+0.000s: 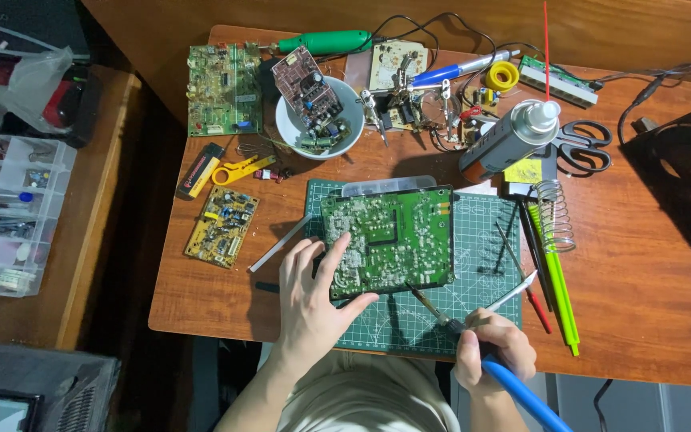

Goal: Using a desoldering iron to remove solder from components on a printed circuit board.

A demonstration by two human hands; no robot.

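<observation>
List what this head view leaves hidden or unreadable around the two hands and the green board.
- Green circuit board: its component side faces down; the left hand covers its near left corner.
- Soldering iron in the right hand: whether the tip touches the board is too small to tell; its blue handle is cut off by the bottom edge.
- White bowl: contents hidden under a brown board.

At frame centre we see a circuit board on a cutting mat. Upper left of it sits a bowl holding another board; a spray can and scissors lie upper right.
</observation>
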